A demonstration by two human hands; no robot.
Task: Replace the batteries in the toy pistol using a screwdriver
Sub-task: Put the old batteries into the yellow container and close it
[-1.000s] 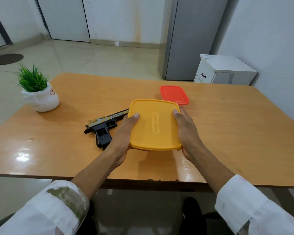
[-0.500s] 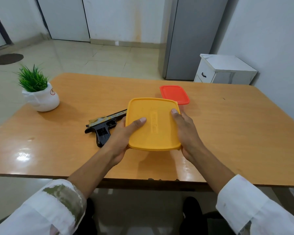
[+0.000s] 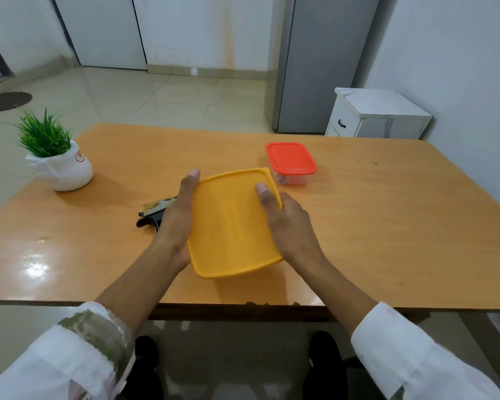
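A yellow-lidded box (image 3: 231,223) sits near the front of the wooden table (image 3: 387,226). My left hand (image 3: 177,217) grips its left side, thumb along the lid's edge. My right hand (image 3: 286,223) holds the right side, thumb on top of the lid. The lid appears to tilt and lift at the far right corner. The black and gold toy pistol (image 3: 153,212) lies just left of the box, mostly hidden behind my left hand. No screwdriver or batteries are visible.
A small clear box with a red lid (image 3: 290,161) stands behind the yellow box on the right. A potted green plant (image 3: 57,157) is at the table's left edge. A white cabinet (image 3: 375,114) and a grey fridge (image 3: 321,62) stand beyond the table.
My left hand slid further along the yellow box's left side and now covers most of the pistol. The box shifted and its lid tilted; the view dipped.
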